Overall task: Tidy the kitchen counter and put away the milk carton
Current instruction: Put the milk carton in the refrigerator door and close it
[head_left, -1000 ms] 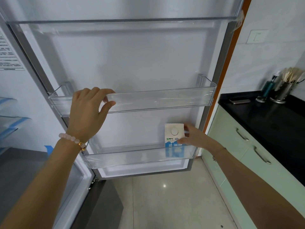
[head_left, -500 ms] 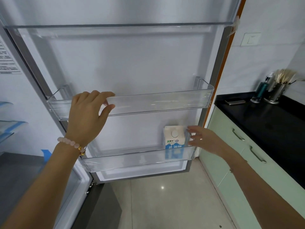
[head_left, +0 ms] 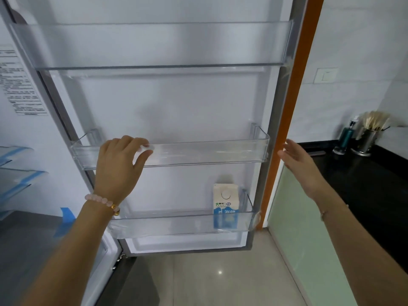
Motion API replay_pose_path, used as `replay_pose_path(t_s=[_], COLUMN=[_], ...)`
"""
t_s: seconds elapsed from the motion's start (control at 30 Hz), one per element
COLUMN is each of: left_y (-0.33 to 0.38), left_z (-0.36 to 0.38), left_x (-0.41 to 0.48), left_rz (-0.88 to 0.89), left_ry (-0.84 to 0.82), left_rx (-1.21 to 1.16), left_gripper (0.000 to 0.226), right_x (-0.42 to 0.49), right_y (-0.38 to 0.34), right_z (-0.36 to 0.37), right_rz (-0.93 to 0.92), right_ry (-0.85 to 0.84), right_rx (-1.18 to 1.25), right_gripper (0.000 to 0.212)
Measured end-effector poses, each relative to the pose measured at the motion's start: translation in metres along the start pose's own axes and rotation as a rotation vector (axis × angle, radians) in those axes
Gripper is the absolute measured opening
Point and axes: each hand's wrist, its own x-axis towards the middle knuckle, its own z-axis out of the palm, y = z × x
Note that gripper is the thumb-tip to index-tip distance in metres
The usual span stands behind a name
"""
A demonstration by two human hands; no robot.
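The white and blue milk carton (head_left: 225,204) stands upright at the right end of the lowest clear door bin (head_left: 176,227) of the open fridge door (head_left: 167,102). My left hand (head_left: 119,166) grips the front rim of the middle door bin (head_left: 209,153), fingers curled over it. My right hand (head_left: 298,161) is open with fingers spread, raised beside the door's orange outer edge (head_left: 287,129), above and to the right of the carton, holding nothing.
A black countertop (head_left: 364,180) runs along the right, over pale green cabinet fronts (head_left: 309,250). On it stand a metal utensil holder (head_left: 368,138), a soap bottle (head_left: 345,138) and a flat dark object. Fridge interior shelves (head_left: 13,173) show at left. Tiled floor lies below.
My right hand let go of the milk carton, leaving it in the lowest bin, and rose up to the right to the door's edge. My left hand kept its hold.
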Motion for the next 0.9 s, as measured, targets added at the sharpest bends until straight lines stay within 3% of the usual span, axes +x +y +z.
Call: replay_pose_path(t_s=[0.2, 0.33, 0.5, 0.6, 0.77, 0.9], left_y=[0.0, 0.002, 0.025, 0.067, 0.149, 0.202], left_z=[-0.011, -0.022, -0.041, -0.05, -0.076, -0.104], left_x=[-0.011, -0.019, -0.047, -0.089, -0.161, -0.203], left_rz=[-0.038, -0.067, -0.196, -0.219, -0.175, -0.174], left_ry=[-0.044, -0.108, -0.049, -0.003, 0.0, 0.004], left_rx=[0.004, 0.0, -0.102, -0.196, -0.372, -0.433], left_gripper=[0.043, 0.044, 0.044, 0.047, 0.038, 0.035], right_x=[0.04, 0.035, 0.004, -0.035, -0.12, -0.186], right_y=[0.011, 0.012, 0.018, 0.014, -0.012, -0.028], right_z=[0.002, 0.011, 0.01, 0.009, 0.011, 0.019], right_rz=[0.117, 0.112, 0.04, -0.017, -0.093, -0.097], right_ry=[-0.142, -0.145, -0.093, -0.067, -0.041, -0.085], right_rx=[0.267, 0.31, 0.291, 0.302, 0.347, 0.314], right_gripper=[0.088, 0.062, 0.061, 0.059, 0.024, 0.017])
